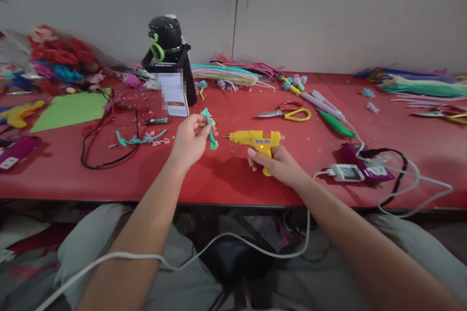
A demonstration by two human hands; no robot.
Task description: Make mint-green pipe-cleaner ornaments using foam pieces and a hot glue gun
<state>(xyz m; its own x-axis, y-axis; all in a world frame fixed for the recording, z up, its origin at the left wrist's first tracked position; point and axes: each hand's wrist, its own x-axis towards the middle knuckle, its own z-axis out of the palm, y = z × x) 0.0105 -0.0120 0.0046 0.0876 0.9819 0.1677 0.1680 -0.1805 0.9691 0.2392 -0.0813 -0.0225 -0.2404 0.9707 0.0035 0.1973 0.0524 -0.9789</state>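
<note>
My left hand (191,138) pinches a green pipe-cleaner piece (209,129) with small tufts at its ends, held above the red table (226,180). My right hand (275,160) is wrapped round the handle of a yellow hot glue gun (253,137), whose small orange light is lit. The gun's nozzle points left at the green piece, with a short gap between them. A thin strand of glue seems to hang below the nozzle. Some fingertips of my left hand are hidden behind the piece.
Scissors (286,112) with red and yellow handles lie behind the glue gun. A phone (175,92) leans on a black bottle (188,75). Pipe cleaners (419,82) lie at the back right. A white cable (233,235) crosses my lap; a purple power strip (375,170) sits right.
</note>
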